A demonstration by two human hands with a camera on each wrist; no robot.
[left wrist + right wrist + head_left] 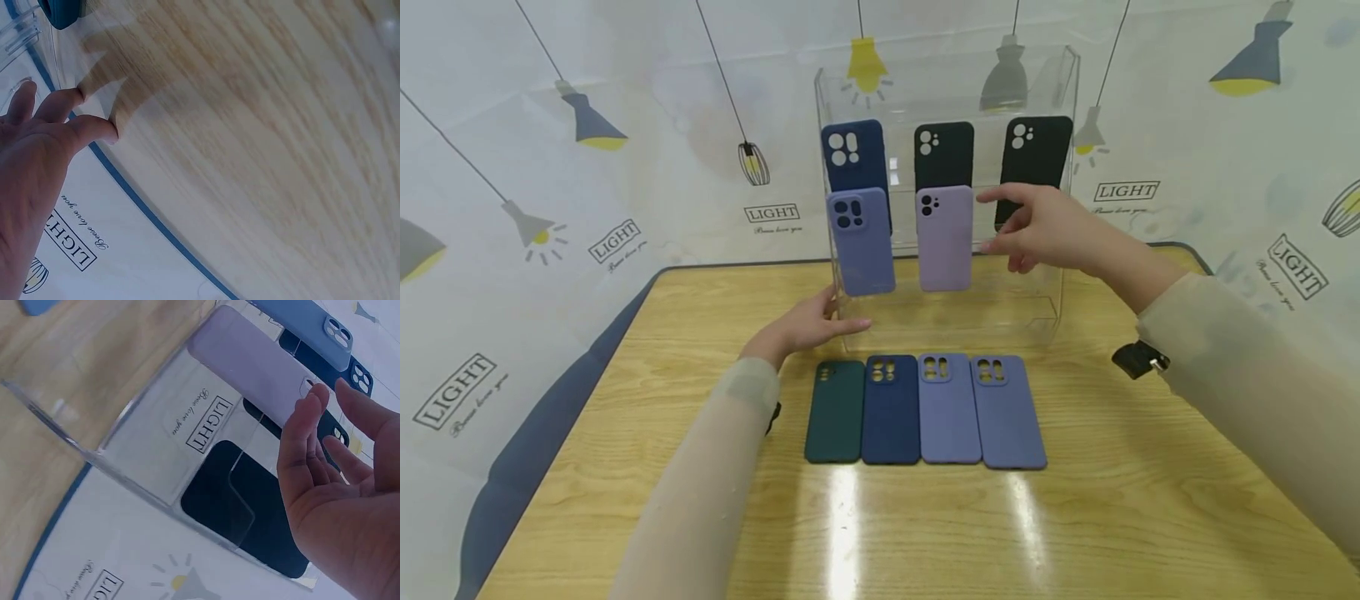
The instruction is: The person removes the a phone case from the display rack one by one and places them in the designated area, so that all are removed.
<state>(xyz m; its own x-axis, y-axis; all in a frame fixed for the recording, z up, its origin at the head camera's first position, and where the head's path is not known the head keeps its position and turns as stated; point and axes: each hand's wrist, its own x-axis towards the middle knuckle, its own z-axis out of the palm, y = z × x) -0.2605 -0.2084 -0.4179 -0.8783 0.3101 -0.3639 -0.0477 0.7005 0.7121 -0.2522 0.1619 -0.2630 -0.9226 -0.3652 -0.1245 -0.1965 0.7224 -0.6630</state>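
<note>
A clear acrylic display stand (951,321) holds phone cases in tiers. My left hand (805,323) holds the stand's lower left side, thumb across the front and fingers by the side panel; in the left wrist view its fingers (94,128) are bent over the table. My right hand (1037,225) hovers at the right edge of the lilac phone case (945,250), thumb and index finger spread, the others loosely bent, nothing gripped. The lilac case stands upright in the front tier, beside a periwinkle case (865,254). In the right wrist view, fingertips overlap the lilac case (250,362) near its camera cutouts.
In the back tier stand a navy case (857,162) and two black cases (943,158). On the wooden table (1150,517) before the stand lie a green case (835,417), a navy case (891,421) and two periwinkle cases (951,421) in a row. A lamp-patterned sheet (685,92) surrounds the table.
</note>
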